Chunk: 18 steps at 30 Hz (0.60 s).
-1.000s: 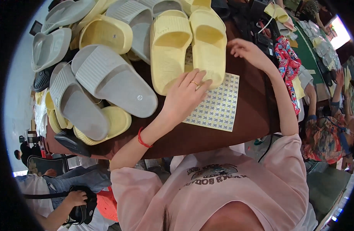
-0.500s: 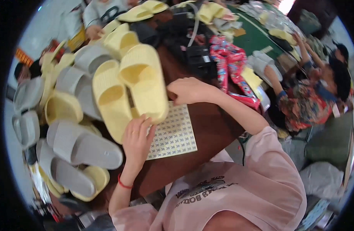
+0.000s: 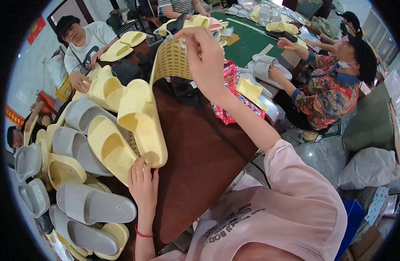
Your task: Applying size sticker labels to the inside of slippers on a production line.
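Note:
My right hand (image 3: 207,65) is raised over the table, its fingers closed on the top of a sticker sheet (image 3: 170,58) printed with rows of small labels. The sheet curls upright, its lower part passing behind a yellow slipper (image 3: 151,137). At that slipper's heel, my left hand (image 3: 142,185) has its fingertips pressed on the edge; the contact is partly hidden. A second yellow slipper (image 3: 110,148) lies alongside, to the left. Grey slippers (image 3: 102,204) and more yellow ones are heaped beyond it.
The brown table (image 3: 187,174) lies under my arms, crossed by a black cable (image 3: 228,150). A red patterned bag (image 3: 228,111) and a yellow card pad (image 3: 251,89) lie at right. Co-workers sit at far left and around the green table (image 3: 248,41); one handles grey slippers (image 3: 265,69).
My right hand has risen, lifting the sticker sheet off the table into a curl. The view has shifted, showing more of the room; my left hand remains at the slipper's heel.

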Each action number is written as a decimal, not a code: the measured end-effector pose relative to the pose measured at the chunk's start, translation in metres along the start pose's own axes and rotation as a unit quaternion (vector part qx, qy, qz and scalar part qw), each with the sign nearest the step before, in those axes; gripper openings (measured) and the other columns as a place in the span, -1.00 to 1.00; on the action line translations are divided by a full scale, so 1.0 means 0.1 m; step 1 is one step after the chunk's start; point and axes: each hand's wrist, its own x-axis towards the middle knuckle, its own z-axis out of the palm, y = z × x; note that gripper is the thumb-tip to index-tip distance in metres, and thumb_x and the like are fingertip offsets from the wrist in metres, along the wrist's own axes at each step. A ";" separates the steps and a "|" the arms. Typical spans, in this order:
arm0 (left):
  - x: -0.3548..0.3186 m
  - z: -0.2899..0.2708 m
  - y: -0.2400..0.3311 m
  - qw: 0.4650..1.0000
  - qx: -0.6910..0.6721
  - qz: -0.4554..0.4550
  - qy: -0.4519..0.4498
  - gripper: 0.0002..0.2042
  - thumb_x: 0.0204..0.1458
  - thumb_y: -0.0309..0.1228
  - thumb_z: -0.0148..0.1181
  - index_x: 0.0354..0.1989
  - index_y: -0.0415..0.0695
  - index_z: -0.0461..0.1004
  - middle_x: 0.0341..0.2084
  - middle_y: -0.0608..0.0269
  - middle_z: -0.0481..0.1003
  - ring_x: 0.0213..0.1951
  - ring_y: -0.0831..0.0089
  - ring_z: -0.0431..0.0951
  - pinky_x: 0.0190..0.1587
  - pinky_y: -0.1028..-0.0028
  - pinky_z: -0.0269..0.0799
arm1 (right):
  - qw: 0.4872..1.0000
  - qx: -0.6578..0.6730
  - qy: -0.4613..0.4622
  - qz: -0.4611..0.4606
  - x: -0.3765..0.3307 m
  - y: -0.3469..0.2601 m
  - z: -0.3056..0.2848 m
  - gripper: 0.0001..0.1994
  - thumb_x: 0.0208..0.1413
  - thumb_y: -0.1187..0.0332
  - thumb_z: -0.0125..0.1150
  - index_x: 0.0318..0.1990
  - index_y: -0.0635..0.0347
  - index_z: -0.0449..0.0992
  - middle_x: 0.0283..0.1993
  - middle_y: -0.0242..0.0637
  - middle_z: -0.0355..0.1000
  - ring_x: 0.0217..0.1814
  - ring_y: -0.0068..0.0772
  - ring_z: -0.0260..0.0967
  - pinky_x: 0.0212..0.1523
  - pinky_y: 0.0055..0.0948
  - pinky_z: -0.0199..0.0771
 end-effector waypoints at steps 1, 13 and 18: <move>0.02 0.00 0.01 0.999 0.027 0.012 -0.015 -0.68 -0.02 -0.48 0.24 -0.06 -0.14 0.39 0.02 0.15 0.38 0.04 0.17 0.40 0.08 0.21 0.31 | 0.999 0.036 0.016 0.022 0.00 0.00 -0.01 -0.85 0.15 0.51 -0.02 -0.17 0.23 0.45 -0.30 -0.30 0.43 -0.34 -0.51 0.39 -0.33 -0.52 0.34; 0.02 -0.26 -0.25 0.654 -0.658 -0.373 0.017 -0.39 0.16 -0.03 -0.15 0.25 -0.24 0.15 0.18 0.11 0.29 0.21 0.29 0.29 0.23 0.29 0.18 | 0.795 0.337 -0.428 0.266 -0.40 -0.07 0.25 -0.74 0.05 0.44 0.08 -0.11 0.33 0.49 -0.24 -0.34 0.50 -0.23 -0.65 0.39 -0.21 -0.60 0.40; 0.04 -0.40 -0.30 0.594 -0.716 -0.364 0.053 -0.21 0.15 0.24 -0.27 0.25 -0.29 0.16 0.18 0.12 0.30 0.17 0.32 0.32 0.23 0.34 0.15 | 0.801 0.282 -0.489 0.200 -0.67 -0.18 0.36 -0.68 0.09 0.48 0.08 0.04 0.21 0.40 -0.14 -0.28 0.39 -0.06 -0.48 0.40 -0.04 -0.51 0.39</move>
